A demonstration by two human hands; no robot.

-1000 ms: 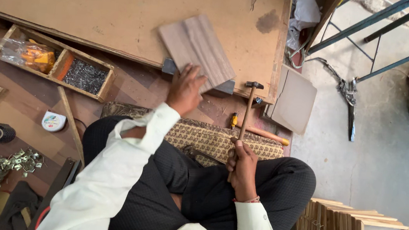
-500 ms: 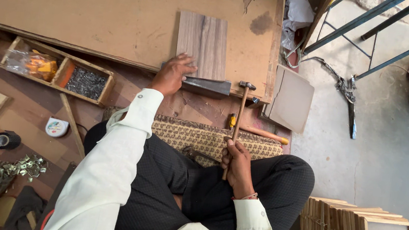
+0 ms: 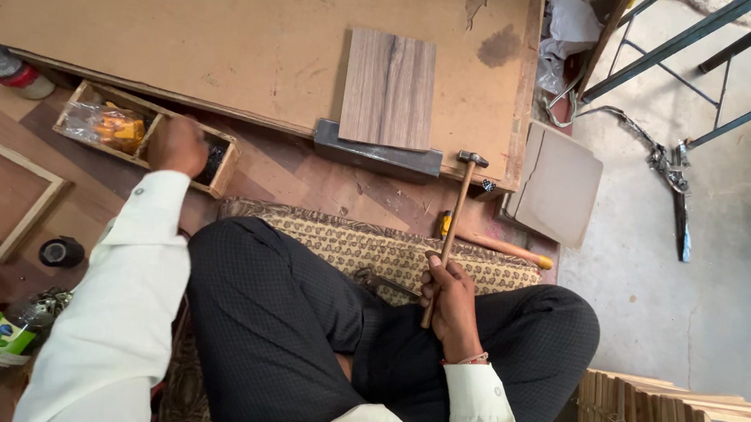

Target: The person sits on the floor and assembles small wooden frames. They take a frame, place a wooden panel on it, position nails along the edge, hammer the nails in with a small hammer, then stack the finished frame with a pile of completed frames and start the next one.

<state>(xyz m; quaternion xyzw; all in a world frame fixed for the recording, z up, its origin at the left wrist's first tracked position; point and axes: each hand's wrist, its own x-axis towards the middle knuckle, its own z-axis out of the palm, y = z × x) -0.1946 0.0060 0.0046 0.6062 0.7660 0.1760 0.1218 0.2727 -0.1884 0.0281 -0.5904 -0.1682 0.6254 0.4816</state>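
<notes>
Your left hand [image 3: 178,144] sits at the left of the frame, reaching into the wooden compartment box [image 3: 146,136]. Its fingers curl down over the dark right-hand compartment, and you cannot tell from here whether they are pinching anything. Your right hand [image 3: 452,294], lower centre, has its grip pressed together around the lower end of the hammer [image 3: 453,225]. The hammer's handle runs nearly upright in the frame, its head up near the grey metal block [image 3: 377,156]. The wood-grain panel [image 3: 389,88] lies flat on the large board [image 3: 227,32], long axis up-frame, just up and left of the hammer head. Your right hand is the nearer one.
</notes>
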